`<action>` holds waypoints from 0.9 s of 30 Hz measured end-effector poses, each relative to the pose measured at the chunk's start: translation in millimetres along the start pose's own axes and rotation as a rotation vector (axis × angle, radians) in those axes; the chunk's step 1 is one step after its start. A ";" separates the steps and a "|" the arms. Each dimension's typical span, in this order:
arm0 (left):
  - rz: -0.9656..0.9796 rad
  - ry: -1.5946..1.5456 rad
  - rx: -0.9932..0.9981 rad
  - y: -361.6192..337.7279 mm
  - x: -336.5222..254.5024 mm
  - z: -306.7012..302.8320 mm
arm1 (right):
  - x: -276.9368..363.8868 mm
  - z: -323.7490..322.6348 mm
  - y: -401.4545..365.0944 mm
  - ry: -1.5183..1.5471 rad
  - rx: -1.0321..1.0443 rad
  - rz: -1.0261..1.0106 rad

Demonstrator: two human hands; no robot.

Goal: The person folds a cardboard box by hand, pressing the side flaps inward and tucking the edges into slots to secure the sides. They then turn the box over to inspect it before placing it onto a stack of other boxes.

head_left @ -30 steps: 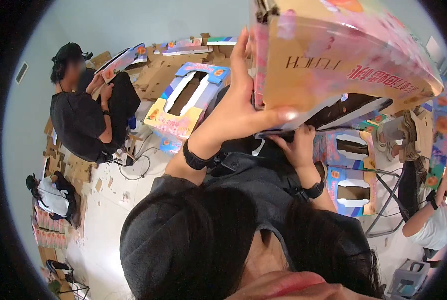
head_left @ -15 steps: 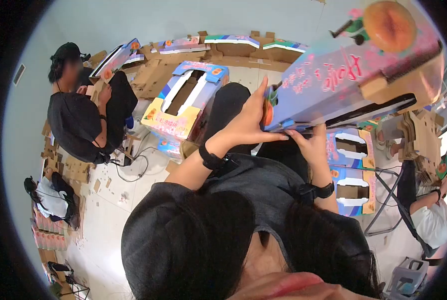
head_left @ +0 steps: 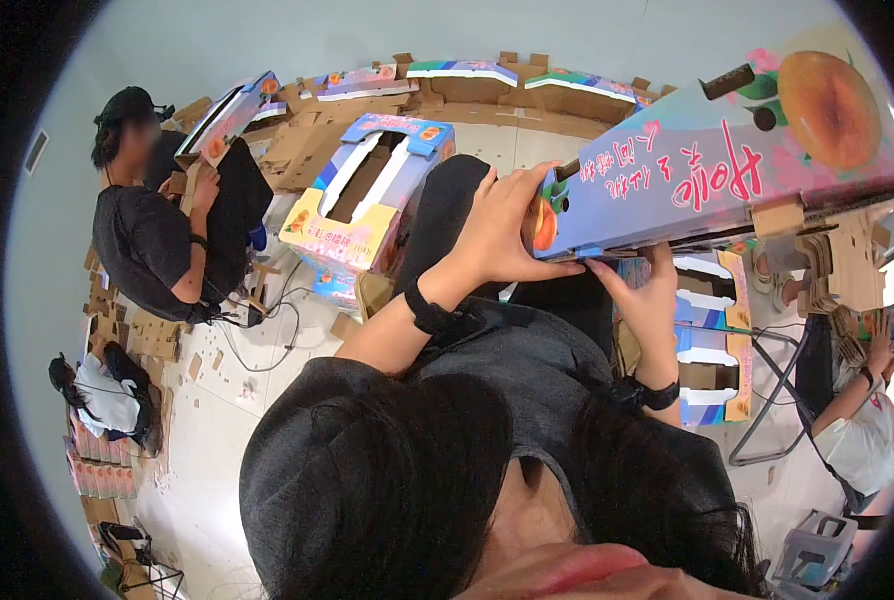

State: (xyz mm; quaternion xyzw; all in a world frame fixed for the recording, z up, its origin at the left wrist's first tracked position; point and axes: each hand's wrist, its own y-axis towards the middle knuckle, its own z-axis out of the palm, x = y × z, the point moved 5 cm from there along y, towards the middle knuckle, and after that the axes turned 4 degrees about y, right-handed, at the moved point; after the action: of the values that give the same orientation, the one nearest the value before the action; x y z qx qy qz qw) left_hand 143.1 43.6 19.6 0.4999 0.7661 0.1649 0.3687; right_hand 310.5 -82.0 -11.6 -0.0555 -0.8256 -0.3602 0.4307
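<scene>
A printed cardboard fruit box (head_left: 657, 190), purple and pink with a peach picture, is held up in front of me toward the right, tilted with its long side facing up. My left hand (head_left: 502, 225) grips its near-left corner, the thumb along the lower edge and the fingers up the end panel. Under the same lower edge, my right hand (head_left: 642, 290) holds the box, with its thumb close to the left thumb. Some of the right fingers are hidden behind the cardboard.
Finished-looking boxes stand stacked at my left (head_left: 367, 190) and at my right (head_left: 707, 385). Flat cardboard (head_left: 317, 150) lies along the wall. A seated person (head_left: 152, 240) works on another box at left. A folding stool frame (head_left: 777, 400) and a grey plastic case (head_left: 815, 550) are at right.
The box has come down slightly and turned, so its printed side now shows more squarely. Both hands have shifted a little with it and keep their hold.
</scene>
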 end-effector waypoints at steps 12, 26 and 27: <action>-0.148 -0.368 -0.058 -16.1 28.0 9.8 | -29.7 -65.3 -18.7 -0.367 -0.435 -0.255; -0.372 -0.962 0.187 -67.9 75.0 34.3 | -131.1 -36.0 -54.6 0.776 -0.086 0.696; -0.401 -0.980 0.190 -69.4 78.5 37.1 | -125.3 -32.8 -53.7 0.819 -0.082 0.708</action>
State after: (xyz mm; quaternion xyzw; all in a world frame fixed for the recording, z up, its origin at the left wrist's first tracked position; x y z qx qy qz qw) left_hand 107.6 78.0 -79.9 0.3934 0.5961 -0.2317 0.6605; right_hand 389.0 -115.1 -123.0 -0.2023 -0.5063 -0.2172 0.8097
